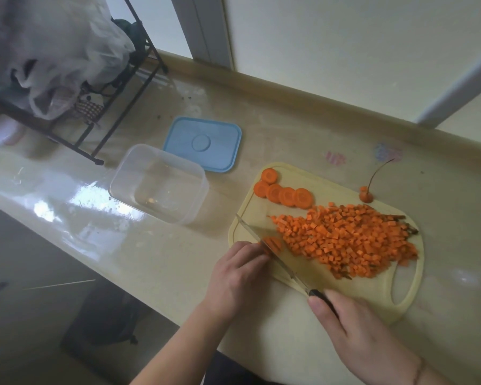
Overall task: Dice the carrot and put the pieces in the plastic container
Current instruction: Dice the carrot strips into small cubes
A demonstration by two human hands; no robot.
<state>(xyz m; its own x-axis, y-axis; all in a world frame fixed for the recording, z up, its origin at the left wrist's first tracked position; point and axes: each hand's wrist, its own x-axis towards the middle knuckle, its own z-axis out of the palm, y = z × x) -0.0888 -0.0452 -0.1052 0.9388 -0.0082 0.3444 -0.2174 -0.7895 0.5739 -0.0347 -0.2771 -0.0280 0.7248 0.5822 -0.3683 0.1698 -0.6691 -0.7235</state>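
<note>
A pale yellow cutting board (pixel 378 284) lies on the counter with a big heap of diced carrot (pixel 345 240) on it. Several round carrot slices (pixel 282 193) lie in a row at the board's far left corner. My left hand (pixel 239 276) pinches a small stack of carrot slices (pixel 272 244) at the board's left edge. My right hand (pixel 353 326) grips the black handle of a knife (pixel 270 254), whose blade runs through that stack. The clear plastic container (pixel 159 182) stands left of the board, holding no carrot.
A blue lid (pixel 203 144) lies behind the container. The carrot's tail end (pixel 366 196) sits at the board's far edge. A black wire rack (pixel 114 87) with plastic bags stands at the back left. The counter's front edge runs diagonally below my hands.
</note>
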